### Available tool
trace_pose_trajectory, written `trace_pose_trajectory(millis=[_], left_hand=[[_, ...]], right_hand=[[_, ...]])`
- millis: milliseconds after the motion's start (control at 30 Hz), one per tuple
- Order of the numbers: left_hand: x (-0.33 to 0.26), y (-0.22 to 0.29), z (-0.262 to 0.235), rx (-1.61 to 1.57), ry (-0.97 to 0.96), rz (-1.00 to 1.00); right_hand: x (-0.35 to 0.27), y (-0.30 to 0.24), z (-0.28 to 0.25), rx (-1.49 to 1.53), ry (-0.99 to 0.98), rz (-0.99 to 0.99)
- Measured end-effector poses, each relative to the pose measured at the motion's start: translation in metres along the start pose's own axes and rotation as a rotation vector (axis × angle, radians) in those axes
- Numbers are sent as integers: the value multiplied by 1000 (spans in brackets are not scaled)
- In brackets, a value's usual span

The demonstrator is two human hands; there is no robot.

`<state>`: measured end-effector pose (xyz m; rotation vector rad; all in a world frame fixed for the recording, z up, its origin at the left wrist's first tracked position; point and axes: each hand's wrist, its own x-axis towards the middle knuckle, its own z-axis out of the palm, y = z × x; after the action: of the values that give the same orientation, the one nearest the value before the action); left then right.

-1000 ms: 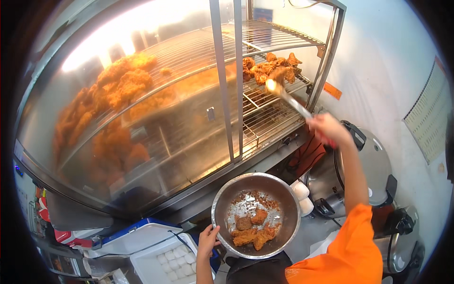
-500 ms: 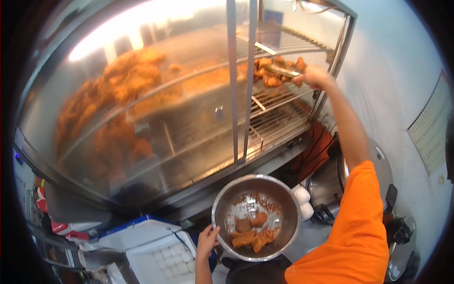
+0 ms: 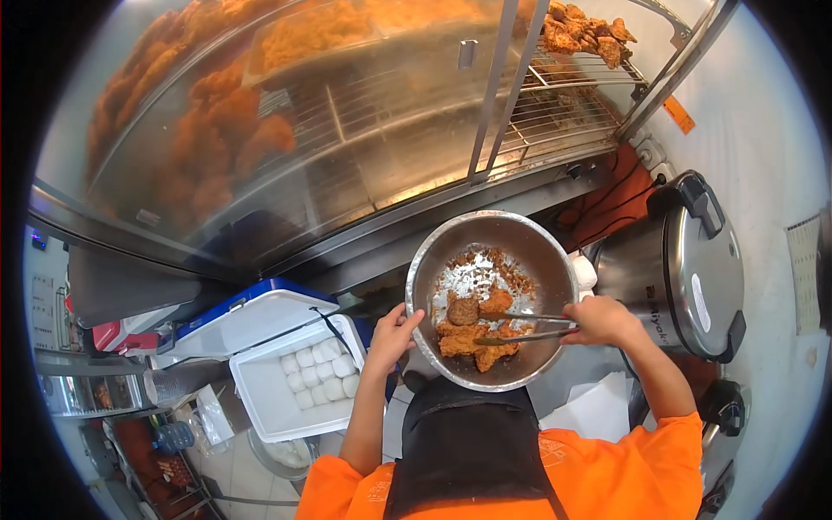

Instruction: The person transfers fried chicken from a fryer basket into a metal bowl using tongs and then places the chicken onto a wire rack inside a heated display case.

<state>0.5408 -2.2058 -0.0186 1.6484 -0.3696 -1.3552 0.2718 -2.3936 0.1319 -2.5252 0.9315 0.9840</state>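
Note:
A round metal bowl (image 3: 494, 227) is tilted toward me, with crumbs on its bottom. Inside lie several fried chicken pieces (image 3: 468, 341) and a round brown patty (image 3: 464, 311). My left hand (image 3: 392, 340) grips the bowl's left rim, thumb over the edge. In my right hand (image 3: 605, 321) are metal tongs (image 3: 546, 318), which reach over the right rim. The tongs' arms are apart, their tips at the chicken pieces; whether they pinch one I cannot tell.
A glass-fronted warming cabinet (image 3: 373, 156) spans the far side, with fried chicken (image 3: 589, 35) on its right-hand rack. To the right stands a large silver cooker (image 3: 641, 269). An opened cool box (image 3: 260, 407) with white wrapped rounds (image 3: 316, 373) sits at the left.
My right hand has come back from the cabinet's rack with the tongs, down to the bowl. The view has tilted lower. My left hand still holds the bowl.

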Motion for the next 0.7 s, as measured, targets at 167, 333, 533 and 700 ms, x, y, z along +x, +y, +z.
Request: trace_pose_trajectory(millis=[167, 333, 533, 700], left_hand=[[-4, 0, 0, 6, 16, 6], [-7, 1, 1, 5, 18, 18], [-6, 4, 1, -77, -29, -4], [2, -7, -5, -77, -13, -30]], right_hand=[[3, -9, 18, -28, 16, -34], [-11, -17, 9, -51, 43, -54], [30, 14, 83, 340, 122, -353], [-14, 44, 38, 1174, 139, -85]])
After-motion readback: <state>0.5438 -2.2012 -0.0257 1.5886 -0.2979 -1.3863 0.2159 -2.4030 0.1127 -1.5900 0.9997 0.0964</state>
